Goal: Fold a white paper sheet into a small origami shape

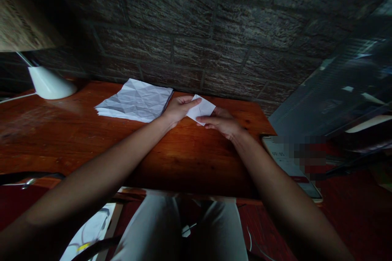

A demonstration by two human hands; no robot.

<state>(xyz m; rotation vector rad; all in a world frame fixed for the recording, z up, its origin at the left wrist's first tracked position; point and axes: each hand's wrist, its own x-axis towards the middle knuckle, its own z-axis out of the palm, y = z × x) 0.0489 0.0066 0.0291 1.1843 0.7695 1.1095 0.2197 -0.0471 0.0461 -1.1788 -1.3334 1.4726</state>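
Observation:
Between my two hands, just above the wooden table, is a small folded piece of white paper (200, 109), roughly square and turned on a corner. My left hand (179, 109) grips its left corner, with the thumb lying across the top face. On the lower right edge my right hand (221, 121) pinches the paper, thumb on top and fingers beneath. Just left of my left hand lies a stack of creased white sheets (134, 100), its top sheet covered in fold lines. The paper's underside is hidden.
The wooden table (190, 159) meets a dark stone-block wall (190, 40). A lamp with a white base (50, 83) stands at the far left. At the right edge lies a phone (290, 167) with a lit screen. A grey translucent panel (315, 89) rises on the right.

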